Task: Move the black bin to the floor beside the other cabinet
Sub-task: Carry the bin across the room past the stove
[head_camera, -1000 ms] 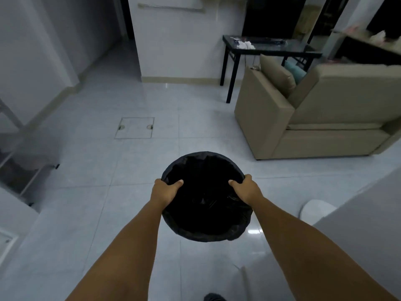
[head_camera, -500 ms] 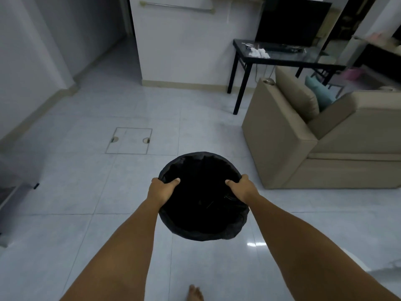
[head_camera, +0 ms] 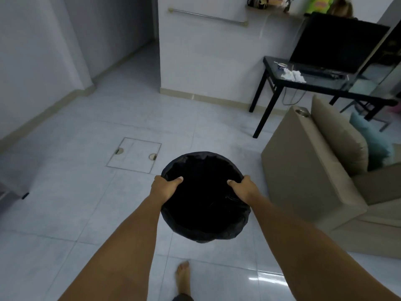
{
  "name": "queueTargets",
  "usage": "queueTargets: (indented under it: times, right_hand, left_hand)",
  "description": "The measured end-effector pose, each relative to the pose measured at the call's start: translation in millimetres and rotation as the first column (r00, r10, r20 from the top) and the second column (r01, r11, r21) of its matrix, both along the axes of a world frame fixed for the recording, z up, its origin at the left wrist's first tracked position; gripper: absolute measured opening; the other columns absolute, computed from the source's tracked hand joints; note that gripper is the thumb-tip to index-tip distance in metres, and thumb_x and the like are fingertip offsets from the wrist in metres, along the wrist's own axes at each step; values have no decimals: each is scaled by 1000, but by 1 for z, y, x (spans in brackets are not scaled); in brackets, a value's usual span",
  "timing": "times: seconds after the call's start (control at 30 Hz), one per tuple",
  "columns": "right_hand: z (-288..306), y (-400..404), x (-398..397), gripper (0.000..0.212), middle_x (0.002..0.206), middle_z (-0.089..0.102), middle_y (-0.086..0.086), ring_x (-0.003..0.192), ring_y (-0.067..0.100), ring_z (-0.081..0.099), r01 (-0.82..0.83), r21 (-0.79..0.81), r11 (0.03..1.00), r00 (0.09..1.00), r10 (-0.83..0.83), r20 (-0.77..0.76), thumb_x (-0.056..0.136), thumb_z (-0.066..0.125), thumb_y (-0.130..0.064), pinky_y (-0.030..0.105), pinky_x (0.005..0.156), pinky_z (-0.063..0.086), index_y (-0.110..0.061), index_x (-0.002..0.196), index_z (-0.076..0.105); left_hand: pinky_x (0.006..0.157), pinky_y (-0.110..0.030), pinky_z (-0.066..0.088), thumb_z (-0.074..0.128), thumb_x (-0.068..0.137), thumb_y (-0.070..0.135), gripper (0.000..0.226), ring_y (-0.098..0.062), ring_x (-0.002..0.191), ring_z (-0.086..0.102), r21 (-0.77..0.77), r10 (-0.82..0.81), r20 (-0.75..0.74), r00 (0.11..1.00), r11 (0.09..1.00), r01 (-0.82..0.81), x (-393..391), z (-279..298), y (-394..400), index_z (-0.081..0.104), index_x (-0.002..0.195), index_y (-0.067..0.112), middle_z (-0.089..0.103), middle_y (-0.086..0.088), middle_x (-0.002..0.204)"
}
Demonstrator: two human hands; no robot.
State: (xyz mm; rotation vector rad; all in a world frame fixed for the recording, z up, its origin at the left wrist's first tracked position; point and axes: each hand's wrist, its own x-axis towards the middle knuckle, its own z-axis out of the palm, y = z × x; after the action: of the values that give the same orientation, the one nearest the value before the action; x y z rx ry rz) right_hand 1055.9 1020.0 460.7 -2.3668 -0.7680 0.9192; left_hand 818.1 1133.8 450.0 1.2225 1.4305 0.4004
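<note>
The round black bin (head_camera: pixel 205 198), lined with a black bag, hangs in the air in front of me above the tiled floor. My left hand (head_camera: pixel 166 189) grips its left rim, thumb over the edge. On the opposite rim my right hand (head_camera: pixel 244 190) holds it the same way. The bin's inside is too dark to see into. No cabinet shows clearly in this view.
A beige sofa (head_camera: pixel 314 170) stands close on the right. Behind it is a black table (head_camera: pixel 303 83) with a dark screen (head_camera: pixel 338 42). A floor hatch (head_camera: pixel 134 155) lies ahead left. A white wall (head_camera: pixel 206 53) faces me, with a corridor to its left. My bare foot (head_camera: pixel 183 276) is below the bin.
I have walked forward with the bin in both hands. The sofa, table and floor hatch are nearer, the grey counter at the lower right has left view, and my foot has stepped in.
</note>
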Motion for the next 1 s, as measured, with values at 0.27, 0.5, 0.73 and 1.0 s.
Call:
queueTargets:
  times: [0.27, 0.5, 0.73, 1.0]
  right_hand:
    - [5, 152, 67, 75, 143, 49, 21, 126, 41, 53, -124, -36, 992, 992, 124, 11, 93, 57, -50, 47, 101, 47, -2, 144, 30]
    - [-3, 289, 114, 77, 145, 48, 21, 127, 40, 52, -286, -47, 957, 958, 287, 15, 93, 56, -51, 44, 99, 46, -2, 146, 28]
    - [-12, 421, 152, 77, 143, 49, 21, 126, 40, 53, -479, -64, 875, 877, 481, 1, 93, 57, -51, 46, 101, 46, -2, 145, 28]
    - [-6, 556, 152, 82, 145, 49, 20, 128, 39, 52, -697, -70, 714, 716, 698, -18, 91, 57, -54, 45, 104, 45, -4, 148, 27]
  left_hand:
    - [100, -46, 49, 74, 72, 56, 95, -38, 120, 59, -22, 102, -16, 995, 995, -102, 53, 2, 127, 40, 143, 1, 58, -19, 135]
    - [100, -45, 48, 74, 77, 52, 92, -39, 123, 57, -23, 268, -28, 963, 963, -268, 88, -7, 223, 38, 143, -1, 57, -20, 137]
    - [91, -41, 46, 73, 81, 47, 83, -39, 121, 57, -37, 492, -21, 870, 869, -493, 124, -16, 297, 40, 140, -2, 57, -20, 135]
    - [98, -44, 50, 74, 76, 51, 88, -39, 120, 59, -55, 710, -6, 704, 702, -710, 135, -18, 353, 43, 140, -2, 59, -19, 134]
